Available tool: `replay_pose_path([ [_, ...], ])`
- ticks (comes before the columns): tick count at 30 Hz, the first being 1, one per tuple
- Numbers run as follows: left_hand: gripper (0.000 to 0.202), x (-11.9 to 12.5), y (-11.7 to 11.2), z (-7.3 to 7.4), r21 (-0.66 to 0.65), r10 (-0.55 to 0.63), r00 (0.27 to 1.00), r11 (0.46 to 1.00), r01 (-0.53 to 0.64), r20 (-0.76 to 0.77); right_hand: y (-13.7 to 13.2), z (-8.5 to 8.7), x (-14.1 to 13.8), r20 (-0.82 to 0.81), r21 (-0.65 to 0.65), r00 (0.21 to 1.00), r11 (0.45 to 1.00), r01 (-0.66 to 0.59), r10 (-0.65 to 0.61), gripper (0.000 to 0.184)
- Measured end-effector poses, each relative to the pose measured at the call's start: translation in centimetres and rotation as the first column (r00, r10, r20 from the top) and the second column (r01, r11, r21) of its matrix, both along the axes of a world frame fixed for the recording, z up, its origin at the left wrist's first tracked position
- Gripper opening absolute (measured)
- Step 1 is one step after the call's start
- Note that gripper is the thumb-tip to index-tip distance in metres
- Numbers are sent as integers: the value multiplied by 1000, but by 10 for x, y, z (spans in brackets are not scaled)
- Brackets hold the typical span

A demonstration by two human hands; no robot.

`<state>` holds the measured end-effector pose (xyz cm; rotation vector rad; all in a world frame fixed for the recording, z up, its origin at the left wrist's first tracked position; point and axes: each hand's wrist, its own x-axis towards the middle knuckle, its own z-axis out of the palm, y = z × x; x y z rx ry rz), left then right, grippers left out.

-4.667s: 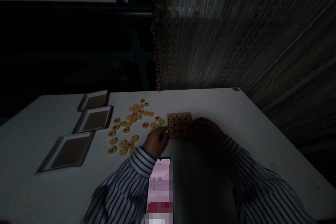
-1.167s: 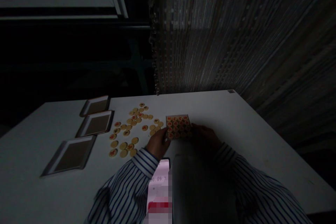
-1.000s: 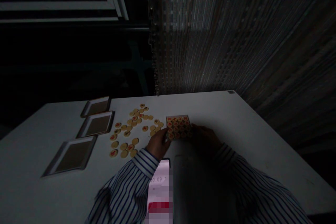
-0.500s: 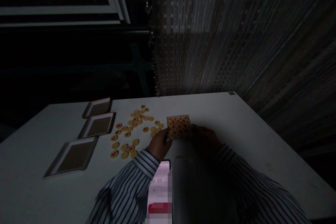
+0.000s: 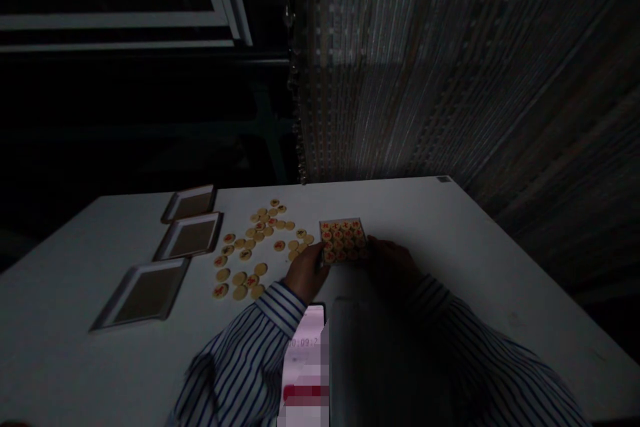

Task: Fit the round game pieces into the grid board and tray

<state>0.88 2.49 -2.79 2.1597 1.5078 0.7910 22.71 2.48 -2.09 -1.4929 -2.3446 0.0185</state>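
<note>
A small square tray (image 5: 343, 240) packed with round wooden game pieces marked in red sits on the white table (image 5: 450, 240). My left hand (image 5: 306, 271) rests at its near left corner, fingers curled against the tray's edge. My right hand (image 5: 395, 259) lies in shadow at the tray's near right side, touching it; its fingers are too dark to read. Both arms wear striped sleeves. Several loose yellow round pieces (image 5: 255, 247), some with red or dark marks, lie scattered left of the tray.
Three empty square trays lie in a diagonal row at the left: the far tray (image 5: 190, 203), the middle tray (image 5: 189, 236) and the near tray (image 5: 145, 293). A lit phone (image 5: 305, 363) stands near my chest. A bead curtain (image 5: 425, 67) hangs behind the table.
Hardly anything has moved. Both hands stay at the filled tray's near corners; the view has shifted slightly.
</note>
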Motion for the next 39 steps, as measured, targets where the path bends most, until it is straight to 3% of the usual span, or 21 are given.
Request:
replay_pose_path([
  [24, 47, 0, 0, 6, -51, -28, 1000, 998, 28, 11, 2, -9, 3, 60, 42, 998, 999, -1, -2, 42],
  [31, 46, 1, 0, 9, -63, -34, 999, 997, 35, 16, 3, -7, 1, 73, 62, 997, 998, -23, 18, 35],
  [39, 47, 0, 0, 8, -77, -23, 1000, 997, 22, -3, 0, -4, 1, 65, 4, 998, 1000, -22, 22, 36],
])
